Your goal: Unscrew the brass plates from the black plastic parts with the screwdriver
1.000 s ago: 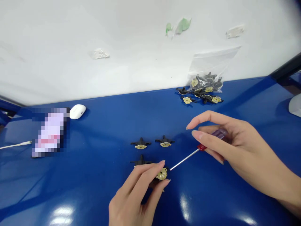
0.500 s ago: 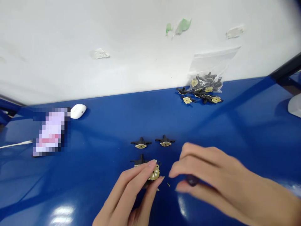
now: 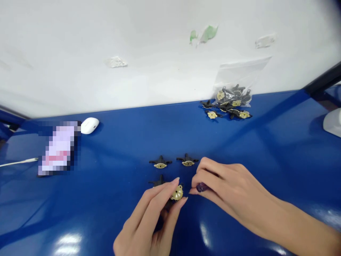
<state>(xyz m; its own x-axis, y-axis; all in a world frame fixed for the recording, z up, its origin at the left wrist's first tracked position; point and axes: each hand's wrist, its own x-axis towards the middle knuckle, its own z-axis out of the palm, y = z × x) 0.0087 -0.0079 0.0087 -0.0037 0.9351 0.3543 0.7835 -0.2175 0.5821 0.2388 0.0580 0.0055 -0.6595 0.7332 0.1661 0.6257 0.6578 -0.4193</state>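
Note:
My left hand [image 3: 151,217] pinches a small black part with a pale yellow disc [image 3: 177,193] between thumb and fingers; its disc faces up. Just to the right, my right hand [image 3: 223,188] is closed round a screwdriver [image 3: 202,187], of which only the dark purple handle shows. Its shaft is hidden, and so is whatever the right fingertips pinch. Two similar black parts, one on the left [image 3: 160,162] and one on the right [image 3: 187,160], lie beyond the hands. Another black part [image 3: 159,181] is partly covered by my left fingers.
At the back right, a clear plastic bag [image 3: 234,85] of similar parts leans on the white wall, with several loose parts [image 3: 212,114] before it. A blurred-out phone [image 3: 60,149], a white case [image 3: 90,125] and a white cable [image 3: 20,163] lie left on the blue table [image 3: 114,149].
My right hand has moved left, closer to the left hand, and its fingers have closed together. The tiny screw seen on the table between the hands no longer shows.

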